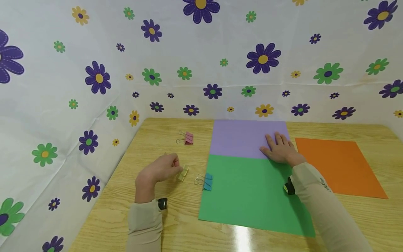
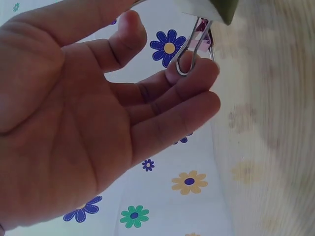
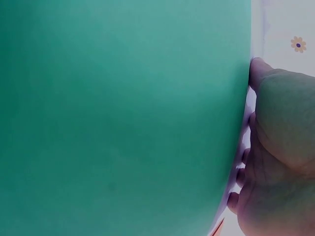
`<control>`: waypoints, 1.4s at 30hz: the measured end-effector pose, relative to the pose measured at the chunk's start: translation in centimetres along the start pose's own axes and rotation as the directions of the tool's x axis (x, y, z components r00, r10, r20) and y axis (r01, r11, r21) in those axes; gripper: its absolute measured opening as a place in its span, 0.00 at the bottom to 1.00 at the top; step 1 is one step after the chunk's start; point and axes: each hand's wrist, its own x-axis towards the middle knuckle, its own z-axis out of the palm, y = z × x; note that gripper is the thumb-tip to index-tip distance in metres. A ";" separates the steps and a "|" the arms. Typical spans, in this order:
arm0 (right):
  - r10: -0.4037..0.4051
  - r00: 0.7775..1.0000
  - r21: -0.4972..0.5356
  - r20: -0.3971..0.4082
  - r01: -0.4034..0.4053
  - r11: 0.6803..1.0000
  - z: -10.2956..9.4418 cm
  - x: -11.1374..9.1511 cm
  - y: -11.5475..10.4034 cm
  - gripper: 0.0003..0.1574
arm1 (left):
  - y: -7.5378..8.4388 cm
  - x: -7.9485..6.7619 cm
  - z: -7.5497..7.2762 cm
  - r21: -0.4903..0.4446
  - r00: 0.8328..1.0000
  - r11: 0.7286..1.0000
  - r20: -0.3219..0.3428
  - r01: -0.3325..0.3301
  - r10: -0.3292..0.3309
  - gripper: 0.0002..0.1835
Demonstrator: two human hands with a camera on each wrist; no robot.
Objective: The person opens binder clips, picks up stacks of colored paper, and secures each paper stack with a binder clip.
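My left hand [image 1: 160,168] pinches a yellow binder clip [image 1: 183,173] by one wire handle, just over the table. In the left wrist view the clip's dark underside [image 2: 224,9] and a looped wire handle show at the top, beside the fingers. With fingers spread, my right hand [image 1: 279,149] rests on the purple sheet [image 1: 242,138], near its right edge. Directly below lies the green sheet [image 1: 252,196], meeting the purple one. A blue binder clip [image 1: 207,182] sits at the green sheet's left edge. Farther back lies a pink binder clip [image 1: 189,138].
An orange sheet [image 1: 337,164] lies on the right of the wooden table [image 1: 110,213]. White cloth with printed flowers [image 1: 233,35] hangs behind the table and along its left side.
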 end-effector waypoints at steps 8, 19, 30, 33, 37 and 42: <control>0.007 1.000 -0.007 0.012 -0.006 1.000 -0.1 0.1 -0.4 0.49 | 0.0 0.7 0.7 0.032 0.997 0.999 -0.073 0.032 -0.029 0.08; -0.003 1.000 -0.019 0.019 0.003 1.000 -0.1 0.6 0.2 0.52 | 0.4 1.1 0.7 0.066 0.996 0.995 -0.063 0.071 -0.067 0.09; 0.011 1.000 -0.014 0.028 -0.011 1.000 0.0 0.3 0.1 0.50 | 0.6 1.5 0.8 0.072 0.994 0.997 -0.108 0.043 -0.035 0.10; 0.015 1.000 -0.025 0.025 -0.015 1.000 -0.2 0.0 -0.3 0.48 | 0.6 1.7 0.9 0.061 0.992 0.997 -0.125 0.036 -0.028 0.11; 0.022 0.999 -0.022 0.023 -0.021 1.000 -0.4 -0.2 -0.6 0.46 | 0.7 2.0 0.8 0.039 0.990 0.999 -0.140 0.024 -0.018 0.12; 0.026 0.999 -0.019 0.031 -0.025 0.999 -0.1 0.1 -0.2 0.49 | 0.9 2.5 0.7 -0.006 0.988 1.000 -0.154 -0.011 0.010 0.14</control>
